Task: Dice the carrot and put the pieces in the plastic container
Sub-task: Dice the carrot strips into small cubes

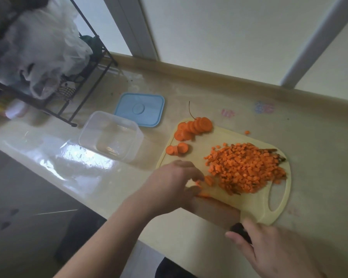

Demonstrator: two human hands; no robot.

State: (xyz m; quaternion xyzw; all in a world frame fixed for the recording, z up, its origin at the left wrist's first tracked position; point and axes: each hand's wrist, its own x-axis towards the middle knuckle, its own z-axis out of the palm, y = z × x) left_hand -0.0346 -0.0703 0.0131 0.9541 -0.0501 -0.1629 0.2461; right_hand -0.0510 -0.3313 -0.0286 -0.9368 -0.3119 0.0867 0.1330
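A pale yellow cutting board (255, 199) lies on the counter. A big heap of diced carrot (243, 167) covers its right half. Round carrot slices (193, 127) lie at its far left corner, with two more slices (177, 149) just below them. My left hand (173, 181) holds a few carrot pieces (207, 180) down on the board's near left edge. My right hand (273, 249) grips the dark handle of a wide-bladed knife (217, 211), whose blade lies beside the left hand. The clear plastic container (111, 135) stands empty left of the board.
The blue lid (141, 109) lies behind the container. A black wire rack (78, 81) with plastic bags stands at the far left. One stray carrot cube (247, 132) sits off the board. The wall upstand runs along the counter's back edge.
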